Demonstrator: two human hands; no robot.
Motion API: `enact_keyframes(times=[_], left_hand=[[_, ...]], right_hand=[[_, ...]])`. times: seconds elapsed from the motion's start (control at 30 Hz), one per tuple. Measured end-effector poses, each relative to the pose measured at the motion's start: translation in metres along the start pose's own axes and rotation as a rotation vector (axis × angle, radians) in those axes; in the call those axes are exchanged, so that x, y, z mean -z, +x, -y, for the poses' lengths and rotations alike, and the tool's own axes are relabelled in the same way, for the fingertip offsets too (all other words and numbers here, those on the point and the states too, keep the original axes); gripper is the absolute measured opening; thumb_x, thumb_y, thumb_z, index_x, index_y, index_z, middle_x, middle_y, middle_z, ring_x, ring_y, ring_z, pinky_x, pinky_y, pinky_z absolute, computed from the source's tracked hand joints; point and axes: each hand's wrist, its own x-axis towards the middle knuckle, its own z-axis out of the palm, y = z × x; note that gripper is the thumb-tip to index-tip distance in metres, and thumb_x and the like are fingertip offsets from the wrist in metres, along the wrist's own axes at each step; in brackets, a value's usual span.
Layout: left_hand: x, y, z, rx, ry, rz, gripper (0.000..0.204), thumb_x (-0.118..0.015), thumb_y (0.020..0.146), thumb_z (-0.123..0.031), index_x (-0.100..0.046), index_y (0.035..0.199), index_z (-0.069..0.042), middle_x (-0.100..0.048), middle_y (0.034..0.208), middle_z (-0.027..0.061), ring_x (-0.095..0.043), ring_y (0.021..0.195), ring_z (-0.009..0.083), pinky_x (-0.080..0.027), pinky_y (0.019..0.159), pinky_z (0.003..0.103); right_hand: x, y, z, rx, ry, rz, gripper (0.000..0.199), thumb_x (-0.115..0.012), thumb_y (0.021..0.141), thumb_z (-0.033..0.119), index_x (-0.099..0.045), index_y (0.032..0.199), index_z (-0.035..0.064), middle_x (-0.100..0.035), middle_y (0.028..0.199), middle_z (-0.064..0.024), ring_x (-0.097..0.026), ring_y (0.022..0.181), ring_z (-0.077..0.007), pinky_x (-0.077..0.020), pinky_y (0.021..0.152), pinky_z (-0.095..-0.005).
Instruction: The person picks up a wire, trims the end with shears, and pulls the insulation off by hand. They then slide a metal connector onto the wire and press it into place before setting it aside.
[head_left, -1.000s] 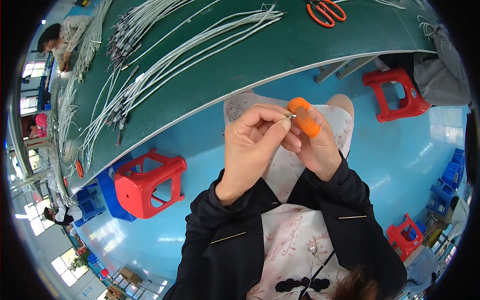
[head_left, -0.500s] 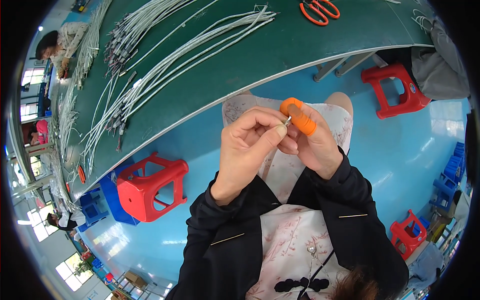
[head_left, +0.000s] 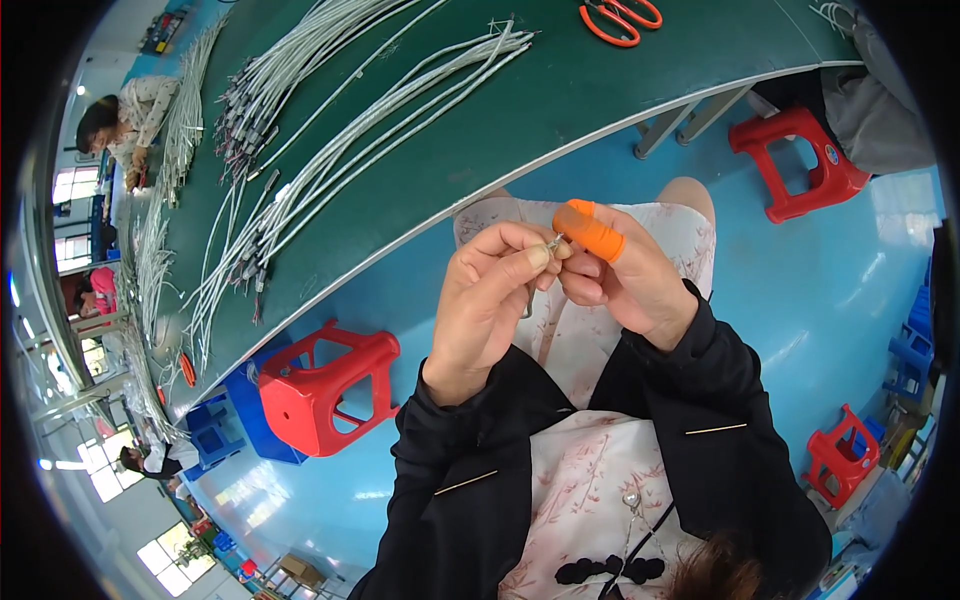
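My hands meet above my lap, in front of the table edge. My left hand point(head_left: 487, 300) is closed, thumb and forefinger pinching a small silvery wire end point(head_left: 554, 243). On its other side my right hand point(head_left: 640, 275) is closed too, its thumb in an orange finger cot point(head_left: 594, 235) with a brown stain and pressed to the wire end. The curled right fingers sit under it. Below the left fingers a short grey bit shows, perhaps part of the same cable; most of it is hidden by the hands.
Bundles of pale cables point(head_left: 400, 105) with dark connectors lie on the green table point(head_left: 480, 150). Orange-handled scissors point(head_left: 622, 22) are at its far side. Red stools stand at left point(head_left: 325, 390) and right point(head_left: 800, 165). Another person point(head_left: 125, 120) works at the far left.
My right thumb has tipped left over the wire end, and the pinch has moved slightly left. The whole view has shifted a little.
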Motion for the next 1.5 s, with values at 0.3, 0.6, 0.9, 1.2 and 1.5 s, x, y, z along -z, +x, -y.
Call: enact_keyframes(times=[0.3,0.6,0.9,1.2,1.5], left_hand=[[0.009,0.006,0.002,0.156,-0.196,0.002,0.010,-0.053,0.087,-0.005,-0.058,0.088,0.003,-0.061,0.092,0.0122,-0.048,0.077,0.0152,-0.042,0.073,0.026],[0.009,0.007,0.004,0.244,-0.331,-0.023,0.010,-0.052,0.087,-0.005,-0.057,0.087,0.004,-0.061,0.093,0.0136,-0.049,0.077,0.0162,-0.042,0.071,0.027],[0.002,0.000,0.010,-0.078,0.072,-0.076,0.005,-0.056,0.083,0.001,-0.059,0.088,0.002,-0.061,0.094,0.0120,-0.052,0.080,0.0160,-0.043,0.072,0.027],[-0.017,0.002,0.014,-0.893,1.185,-0.083,0.017,-0.066,0.067,0.011,-0.061,0.081,0.001,-0.062,0.093,0.0109,-0.058,0.082,0.0234,-0.048,0.070,0.031],[-0.016,0.003,0.017,-1.059,1.298,-0.131,0.019,-0.066,0.065,0.011,-0.061,0.081,0.002,-0.062,0.092,0.0102,-0.058,0.079,0.0254,-0.048,0.067,0.031]], right_hand=[[-0.001,-0.004,0.002,0.024,-0.068,-0.011,0.020,-0.056,0.091,0.024,-0.052,0.090,0.0050,-0.040,0.061,0.0026,-0.036,0.047,-0.0057,-0.0270,0.044,-0.0204],[-0.003,-0.003,0.005,0.082,-0.131,-0.075,0.021,-0.058,0.089,0.020,-0.049,0.098,0.0034,-0.044,0.062,0.0007,-0.038,0.046,-0.0062,-0.0289,0.042,-0.0186],[0.003,-0.004,0.004,0.071,-0.131,-0.023,0.022,-0.057,0.090,0.022,-0.049,0.099,0.0044,-0.043,0.061,0.0012,-0.039,0.045,-0.0072,-0.0293,0.043,-0.0203],[0.004,-0.009,0.002,0.031,0.057,0.030,0.027,-0.054,0.092,0.032,-0.049,0.100,0.0069,-0.040,0.062,0.0030,-0.039,0.047,-0.0078,-0.0290,0.044,-0.0216],[0.005,-0.010,-0.014,0.055,0.079,0.077,0.030,-0.056,0.091,0.035,-0.050,0.106,0.0091,-0.042,0.067,0.0017,-0.040,0.050,-0.0077,-0.0309,0.047,-0.0219]])
